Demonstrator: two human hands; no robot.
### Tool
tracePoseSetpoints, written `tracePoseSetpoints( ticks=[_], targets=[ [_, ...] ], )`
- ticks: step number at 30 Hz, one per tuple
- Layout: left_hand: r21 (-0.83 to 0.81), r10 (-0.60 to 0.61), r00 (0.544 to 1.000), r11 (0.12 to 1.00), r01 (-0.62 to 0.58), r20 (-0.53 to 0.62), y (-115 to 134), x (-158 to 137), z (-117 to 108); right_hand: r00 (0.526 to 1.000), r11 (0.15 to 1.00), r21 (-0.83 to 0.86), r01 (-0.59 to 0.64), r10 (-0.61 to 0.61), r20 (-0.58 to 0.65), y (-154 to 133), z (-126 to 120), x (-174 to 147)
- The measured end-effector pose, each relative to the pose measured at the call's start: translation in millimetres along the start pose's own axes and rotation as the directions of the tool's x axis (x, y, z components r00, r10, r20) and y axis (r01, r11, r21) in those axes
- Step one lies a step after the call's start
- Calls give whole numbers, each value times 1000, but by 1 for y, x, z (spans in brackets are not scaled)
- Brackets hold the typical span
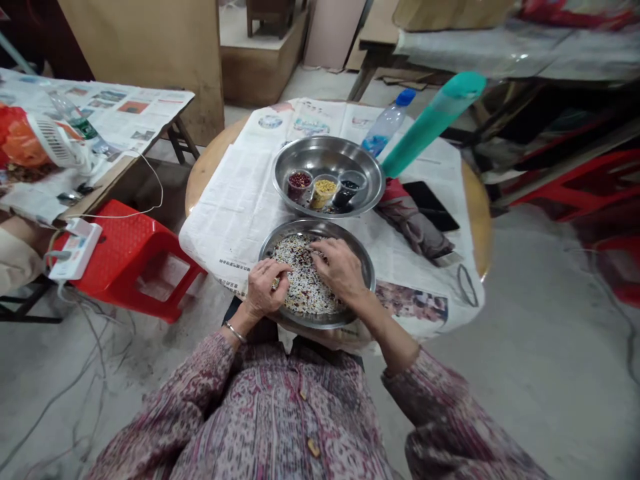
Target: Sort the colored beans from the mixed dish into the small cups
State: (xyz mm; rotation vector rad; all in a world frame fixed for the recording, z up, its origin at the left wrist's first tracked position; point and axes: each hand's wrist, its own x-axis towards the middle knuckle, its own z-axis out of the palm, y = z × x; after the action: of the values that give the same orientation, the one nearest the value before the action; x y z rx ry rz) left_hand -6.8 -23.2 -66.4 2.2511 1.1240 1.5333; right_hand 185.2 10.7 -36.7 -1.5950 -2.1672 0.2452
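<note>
A steel basin (369, 267) holds a mix of small white, black, dark red and yellow grains (305, 293). My left hand (265, 287) is at its left side, thumb and fingers curled toward each other; whatever they hold is too small to make out. Over the right part of the grains is my right hand (343, 270), its bent fingers and thumb apart near the surface. Behind stands a larger steel basin (325, 148) with three clear cups inside: dark red beans (299, 180), yellow grains (325, 188) and black beans (347, 190).
Newspaper (225, 200) covers the round table. A blue-capped bottle (390, 123), a green tube-like object (435, 123), a dark phone-like slab (431, 207) and a folded cloth bundle (415, 227) lie at right. A red stool (130, 260) carries a power strip (77, 250) at left.
</note>
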Motion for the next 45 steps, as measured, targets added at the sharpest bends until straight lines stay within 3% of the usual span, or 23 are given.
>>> tracePoseSetpoints(
  ticks=[3,8,10,16,19,25,31,35,39,42,45],
  targets=[
    [7,5,1000,1000,-5,-9,-1,1,0,996,989,-120,-87,89,12,-4,5,12],
    [19,17,1000,1000,-17,-23,0,4,0,973,995,0,104,-102,207,-24,12,-1],
    [15,20,999,1000,-20,-25,1,5,-1,963,991,33,131,-135,231,-24,8,-6],
    [6,8,1000,1000,-8,-23,-1,5,0,996,988,-146,-41,52,77,2,-7,2],
    [1,3,1000,1000,-3,-27,-3,4,1,992,977,-192,-92,107,66,2,-4,-2],
    [10,-21,999,1000,22,-24,-2,1,2,985,995,59,79,-87,149,-19,4,-36],
    [6,-55,998,998,55,-28,0,0,1,900,926,174,334,-368,234,-27,7,-39],
    [11,-55,998,998,55,-18,0,-1,1,937,959,48,278,-282,208,-20,10,-29],
    [-7,-54,998,999,53,-18,0,-1,1,984,986,-33,164,-161,73,-5,2,-27],
    [-19,-63,998,998,63,-23,1,-1,1,977,980,18,196,-197,76,0,-11,-36],
    [-15,-61,998,998,61,-17,1,-1,1,918,943,131,306,-328,222,-8,-17,-46]
  ],
)
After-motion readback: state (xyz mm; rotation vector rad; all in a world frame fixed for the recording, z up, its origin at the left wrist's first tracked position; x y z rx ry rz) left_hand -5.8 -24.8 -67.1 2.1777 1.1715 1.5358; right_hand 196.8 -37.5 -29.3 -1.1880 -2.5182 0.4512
